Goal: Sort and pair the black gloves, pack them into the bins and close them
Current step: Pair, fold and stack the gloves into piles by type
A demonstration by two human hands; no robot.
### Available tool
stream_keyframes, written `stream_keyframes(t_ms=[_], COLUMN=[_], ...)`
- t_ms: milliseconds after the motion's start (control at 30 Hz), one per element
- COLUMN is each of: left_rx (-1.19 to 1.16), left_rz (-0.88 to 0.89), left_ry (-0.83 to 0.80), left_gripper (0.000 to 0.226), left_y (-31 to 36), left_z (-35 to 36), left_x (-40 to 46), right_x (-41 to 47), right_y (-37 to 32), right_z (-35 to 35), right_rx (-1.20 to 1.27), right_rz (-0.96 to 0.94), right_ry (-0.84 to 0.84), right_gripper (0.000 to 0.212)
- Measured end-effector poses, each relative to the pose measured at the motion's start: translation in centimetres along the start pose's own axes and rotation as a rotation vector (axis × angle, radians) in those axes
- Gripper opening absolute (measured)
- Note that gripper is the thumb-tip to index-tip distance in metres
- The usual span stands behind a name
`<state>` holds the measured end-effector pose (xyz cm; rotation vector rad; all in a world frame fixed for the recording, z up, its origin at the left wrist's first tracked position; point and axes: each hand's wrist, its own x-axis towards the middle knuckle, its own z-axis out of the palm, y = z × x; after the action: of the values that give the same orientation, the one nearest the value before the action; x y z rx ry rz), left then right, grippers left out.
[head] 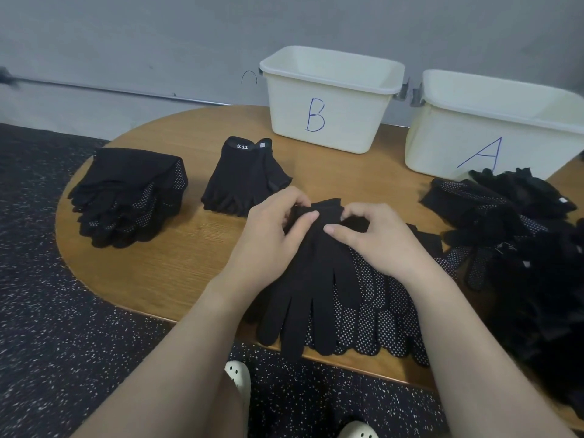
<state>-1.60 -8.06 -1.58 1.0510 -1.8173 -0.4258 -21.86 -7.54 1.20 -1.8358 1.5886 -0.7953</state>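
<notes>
Resting on the wooden table (177,254): open bins B (328,99) and A (493,128) far right, unsorted glove heap (518,241) right, two sorted stacks (129,194) far left. Near centre, left hand (271,229) and right hand (376,238) each pinch the cuff of the top plain glove (309,286), lying on dotted gloves (379,314).

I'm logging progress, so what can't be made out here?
Head view only:
- Bin A: right end cut by frame edge; floor hidden by its wall.
- Bin B: floor hidden likewise.
- Glove cuff: covered by left hand and right hand.
- Unsorted heap: count unreadable.
</notes>
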Motion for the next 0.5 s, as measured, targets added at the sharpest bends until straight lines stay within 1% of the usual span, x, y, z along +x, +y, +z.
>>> stream_keyframes(t_ms=[100, 200, 300, 500], left_rx=[-0.012, -0.04, -0.065, -0.071], left_rz=[-0.005, -0.032, -0.079, -0.147], left_ry=[0.023, 0.013, 0.005, 0.042], left_gripper=[0.011, 0.011, 0.012, 0.013], left_y=[0.15, 0.15, -0.06, -0.03], left_z=[0.04, 0.21, 0.36, 0.37], left_x=[0.16, 0.26, 0.31, 0.42], right_x=[-0.09, -0.26, -0.4, -0.53], right_y=[-0.11, -0.39, -0.57, -0.47], right_z=[0.02, 0.08, 0.16, 0.38], right_rx=[-0.021, -0.021, -0.005, -0.016], right_rz=[-0.002, -0.014, -0.036, -0.089], right_ry=[-0.039, -0.073, -0.08, -0.086], right_gripper=[0.022, 0.026, 0.025, 0.027])
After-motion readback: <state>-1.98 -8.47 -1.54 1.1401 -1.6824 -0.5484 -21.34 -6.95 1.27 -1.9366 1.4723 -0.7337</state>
